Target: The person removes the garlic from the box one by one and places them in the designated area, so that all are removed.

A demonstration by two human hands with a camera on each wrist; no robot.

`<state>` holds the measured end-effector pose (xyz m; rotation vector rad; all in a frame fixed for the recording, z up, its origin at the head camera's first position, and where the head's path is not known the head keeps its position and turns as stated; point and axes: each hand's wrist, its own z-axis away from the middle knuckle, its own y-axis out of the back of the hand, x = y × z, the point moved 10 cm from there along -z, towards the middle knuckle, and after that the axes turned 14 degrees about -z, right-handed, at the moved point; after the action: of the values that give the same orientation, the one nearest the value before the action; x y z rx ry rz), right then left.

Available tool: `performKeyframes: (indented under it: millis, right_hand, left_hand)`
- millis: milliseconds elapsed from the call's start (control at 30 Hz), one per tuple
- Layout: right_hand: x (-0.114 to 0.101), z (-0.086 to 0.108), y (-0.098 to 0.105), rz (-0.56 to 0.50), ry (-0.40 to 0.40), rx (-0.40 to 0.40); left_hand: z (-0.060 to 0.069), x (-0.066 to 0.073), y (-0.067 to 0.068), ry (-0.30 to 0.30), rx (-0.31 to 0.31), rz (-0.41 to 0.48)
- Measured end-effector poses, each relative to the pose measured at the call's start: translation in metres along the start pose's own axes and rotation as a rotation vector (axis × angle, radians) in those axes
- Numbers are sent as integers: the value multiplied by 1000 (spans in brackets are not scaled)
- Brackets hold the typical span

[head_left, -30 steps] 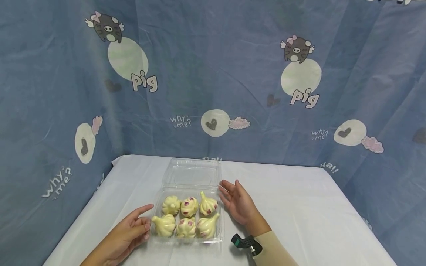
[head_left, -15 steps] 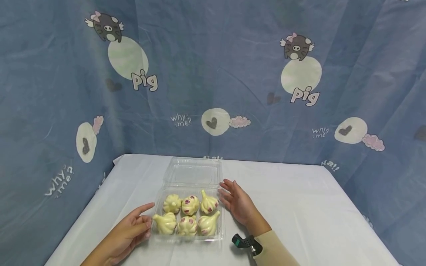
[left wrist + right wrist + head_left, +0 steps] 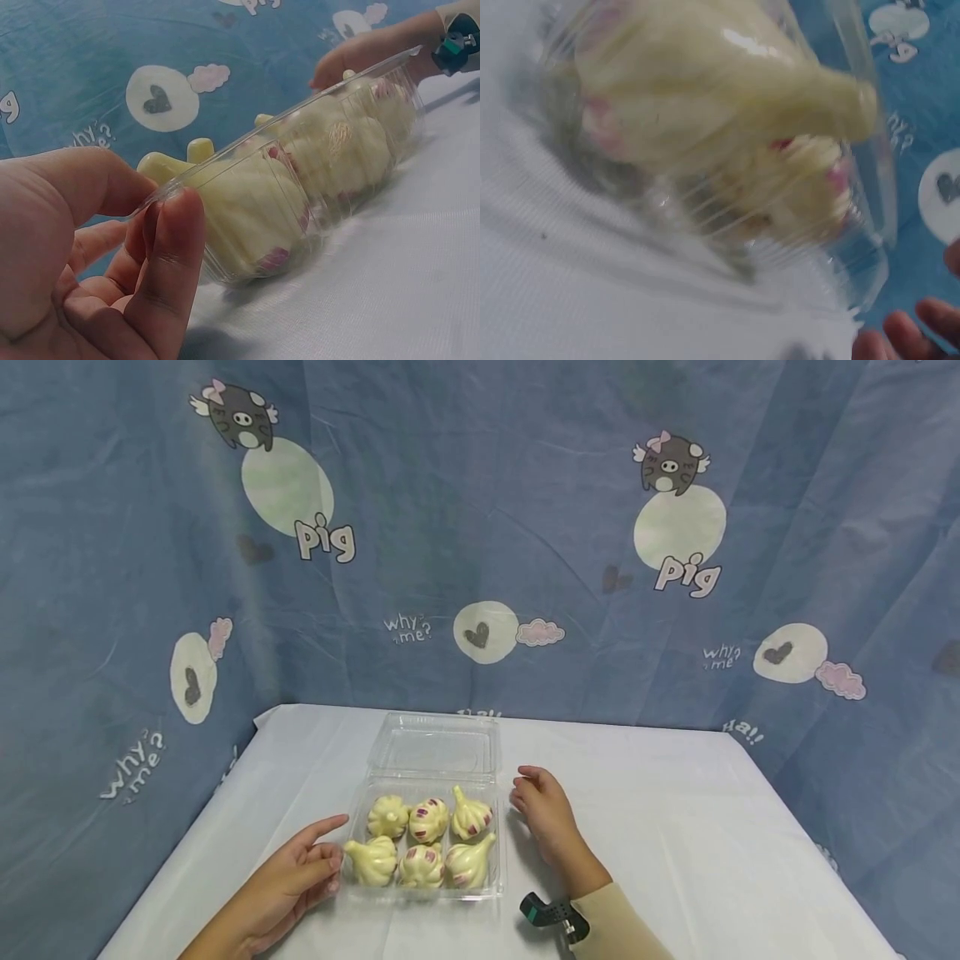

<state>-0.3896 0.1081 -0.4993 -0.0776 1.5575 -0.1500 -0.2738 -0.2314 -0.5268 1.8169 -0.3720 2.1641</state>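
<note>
garlic [image 3: 423,867] on white table [image 3: 675,827] in clear box [image 3: 480,894] pinched at its left edge by left hand [image 3: 296,878], with right hand [image 3: 549,814] just beside, apart, loosely bent and holding nothing: apparently a steadying step, perhaps calling next for a reach to opened lid [image 3: 438,752].

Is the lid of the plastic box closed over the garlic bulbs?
No, the lid lies open behind the six garlic bulbs.

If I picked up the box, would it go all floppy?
The box would probably bend a little, since its clear walls look thin. Its lid might swing, as it's folded open at the back. The garlic bulbs may roll or shift if you tip it, because they're rounded.
</note>
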Motion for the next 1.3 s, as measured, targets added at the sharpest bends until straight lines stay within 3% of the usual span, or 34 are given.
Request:
performKeyframes:
  millis: [133, 300, 467, 767, 1300]
  right_hand:
    - [-19, 3, 6, 97, 71, 77]
    - [-37, 9, 1, 142, 119, 34]
    - [-54, 20, -17, 281, 171, -102]
    - [-57, 50, -60, 497, 207, -457]
    - [-49, 83, -87, 718, 178, -758]
  left_hand:
    - [0, 0, 1, 6, 8, -4]
    - [1, 0, 1, 20, 16, -7]
    - [2, 0, 1, 22, 14, 5]
    - [1, 0, 1, 27, 26, 1]
    - [2, -1, 1, 29, 20, 1]
